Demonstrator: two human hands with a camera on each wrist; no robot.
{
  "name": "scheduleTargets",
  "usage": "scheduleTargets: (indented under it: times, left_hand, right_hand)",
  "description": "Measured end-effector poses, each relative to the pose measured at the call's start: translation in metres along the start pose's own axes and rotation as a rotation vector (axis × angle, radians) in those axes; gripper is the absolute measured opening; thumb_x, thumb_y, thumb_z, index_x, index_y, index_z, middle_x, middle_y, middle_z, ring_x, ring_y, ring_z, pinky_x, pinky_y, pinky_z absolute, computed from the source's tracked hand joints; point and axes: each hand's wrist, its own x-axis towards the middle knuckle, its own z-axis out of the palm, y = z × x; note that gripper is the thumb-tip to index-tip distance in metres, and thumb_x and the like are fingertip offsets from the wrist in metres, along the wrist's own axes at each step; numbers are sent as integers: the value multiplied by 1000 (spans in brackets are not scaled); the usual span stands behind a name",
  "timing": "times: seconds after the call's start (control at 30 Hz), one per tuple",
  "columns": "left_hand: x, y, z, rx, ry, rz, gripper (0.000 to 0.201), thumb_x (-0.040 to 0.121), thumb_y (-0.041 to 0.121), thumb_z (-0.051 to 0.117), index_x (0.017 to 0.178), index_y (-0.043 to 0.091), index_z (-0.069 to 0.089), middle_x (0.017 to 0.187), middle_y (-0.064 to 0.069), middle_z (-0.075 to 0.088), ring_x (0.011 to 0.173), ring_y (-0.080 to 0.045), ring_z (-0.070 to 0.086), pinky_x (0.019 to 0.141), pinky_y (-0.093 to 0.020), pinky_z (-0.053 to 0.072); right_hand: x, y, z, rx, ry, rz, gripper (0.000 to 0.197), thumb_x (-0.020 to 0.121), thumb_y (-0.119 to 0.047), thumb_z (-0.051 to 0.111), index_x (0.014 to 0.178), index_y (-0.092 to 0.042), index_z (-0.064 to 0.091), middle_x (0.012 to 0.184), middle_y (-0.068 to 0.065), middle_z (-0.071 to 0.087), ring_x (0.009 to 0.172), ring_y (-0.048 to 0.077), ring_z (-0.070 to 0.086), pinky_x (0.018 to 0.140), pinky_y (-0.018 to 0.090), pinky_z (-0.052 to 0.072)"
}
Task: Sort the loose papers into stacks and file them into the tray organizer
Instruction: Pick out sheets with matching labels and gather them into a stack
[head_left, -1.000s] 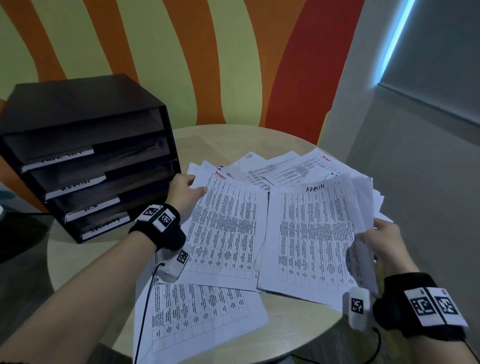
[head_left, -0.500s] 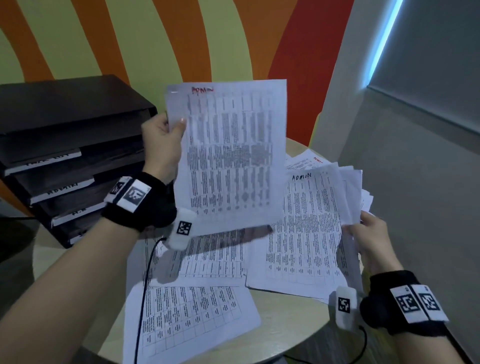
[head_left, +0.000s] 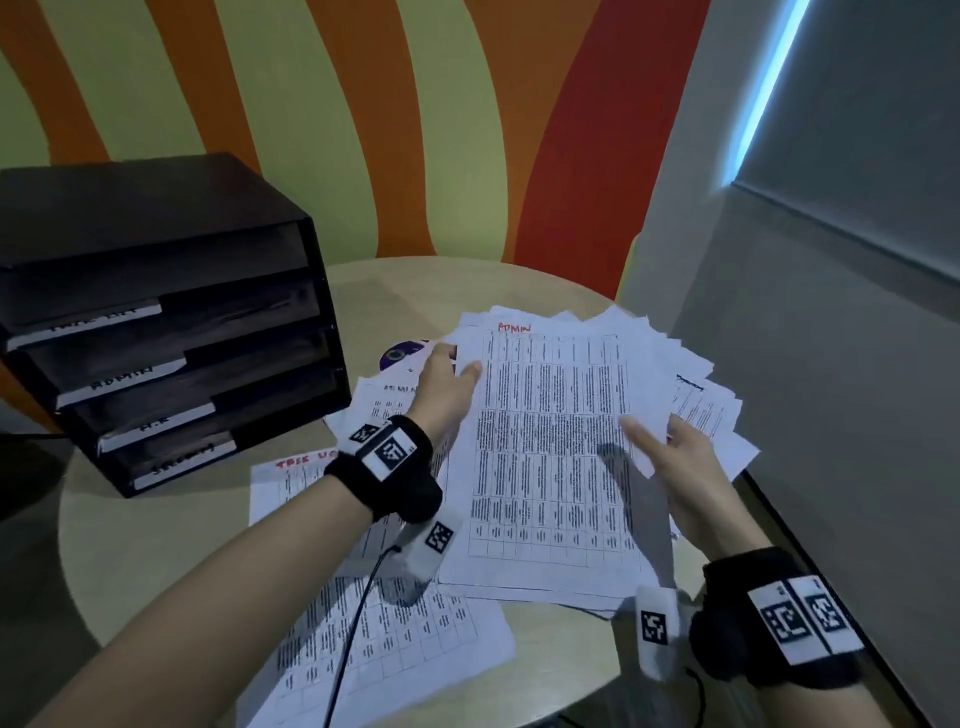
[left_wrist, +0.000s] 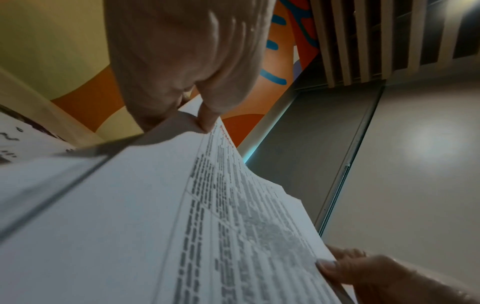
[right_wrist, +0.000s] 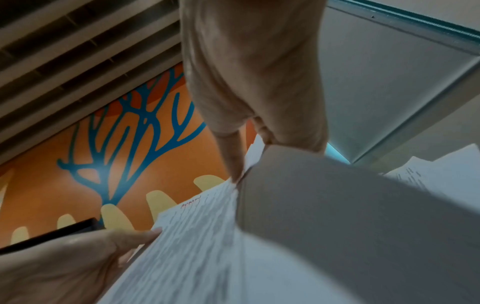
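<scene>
A printed sheet headed ADMIN in red (head_left: 550, 457) lies on top of a fanned pile of papers (head_left: 696, 410) on the right half of the round table. My left hand (head_left: 448, 382) pinches its top-left corner, thumb on top; the left wrist view shows this pinch (left_wrist: 200, 117). My right hand (head_left: 670, 462) grips the right edge of the sheet and the pile under it, thumb laid over the print (right_wrist: 239, 162). The black tray organizer (head_left: 171, 332), with several labelled shelves, stands at the left of the table.
More printed sheets lie loose at the front left (head_left: 374, 634), one with a red heading (head_left: 301, 462) and another ADMIN sheet (head_left: 384, 400) under my left wrist. A purple disc (head_left: 400, 353) peeks out behind them. The beige table (head_left: 156, 545) ends near a grey wall on the right.
My left hand lifted the ADMIN sheet up from the left pile, then carried it right and down onto the pile held by my right hand, whose thumb now reaches over the sheet.
</scene>
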Motion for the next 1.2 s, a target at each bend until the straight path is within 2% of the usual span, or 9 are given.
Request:
scheduleTargets:
  times: [0.13,0.3,0.43,0.63,0.7,0.77,0.83,0.93,1.2]
  left_hand:
    - [5,-5,-16,9,27,-33,40,95,24,61,124,15,36,104,-5,56,84,-16,56,79,-31,48]
    - [33,-35,-79,424,198,-274,103,74,24,82,148,1,13,149,-22,28,135,-38,32,109,-46,37]
    - [29,-44,-94,759,57,-376,125,66,28,88,149,-2,0,148,-26,22,136,-43,26,106,-44,34]
    - [23,-48,-83,867,-28,-412,130,68,19,89,146,-7,-12,145,-33,28,133,-42,36,106,-47,40]
    - [24,-51,-83,812,11,-351,119,73,8,82,146,-10,-11,137,-33,42,125,-41,48,98,-45,47]
    - [25,-51,-87,761,105,-246,86,78,2,72,143,-12,17,120,-26,57,110,-38,59,84,-39,51]
    - [28,-51,-90,592,124,-115,38,79,6,68,113,-4,57,96,-17,62,89,-32,63,71,-34,47]
    - [27,-35,-98,223,179,13,20,83,13,61,66,10,51,65,-8,45,60,-20,47,61,-30,35]
    - [10,75,-135,-180,359,438,12,97,13,57,97,5,66,93,-11,63,81,-19,59,70,-32,49]
  right_hand:
    - [2,8,-8,-183,104,-19,19,81,11,61,93,-3,65,97,21,71,78,27,67,69,34,51]
    - [11,16,-30,-222,233,-3,19,80,13,58,94,1,63,93,22,70,71,25,63,70,34,50]
    - [13,17,-37,-184,265,20,22,81,14,58,86,-8,63,89,17,69,81,32,66,79,43,52]
    - [19,26,-38,-180,284,31,20,79,13,62,98,7,60,98,25,69,78,28,63,77,41,51]
    - [21,28,-38,-186,287,35,20,79,13,62,99,6,61,98,24,69,79,28,63,77,39,50]
    - [22,29,-38,-189,285,44,20,81,11,62,96,-1,63,93,19,70,83,31,66,79,41,52]
    - [20,29,-38,-194,278,60,23,83,11,61,94,-9,64,90,12,70,84,32,67,80,43,52]
    - [19,31,-38,-202,273,77,24,84,12,59,99,-6,64,86,8,68,79,28,65,76,36,51]
    - [18,29,-37,-212,274,64,18,84,11,53,93,-3,60,78,13,56,61,22,49,58,29,37]
